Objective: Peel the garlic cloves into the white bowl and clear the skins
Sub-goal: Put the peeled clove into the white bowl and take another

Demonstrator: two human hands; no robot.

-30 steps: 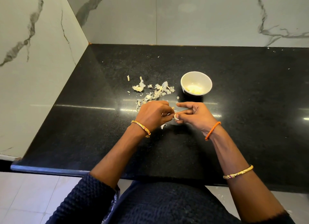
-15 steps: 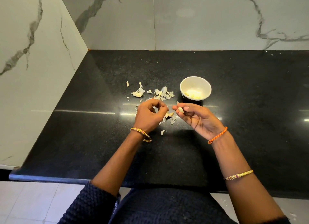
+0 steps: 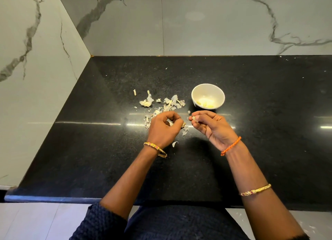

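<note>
As skins litter counter — bowl beyond hands.

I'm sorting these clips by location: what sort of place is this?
Most likely a home kitchen. A polished black stone countertop meets marble-look wall tiles in a corner, and food prep is under way: garlic skins lie beside a white bowl of peeled cloves.
</note>
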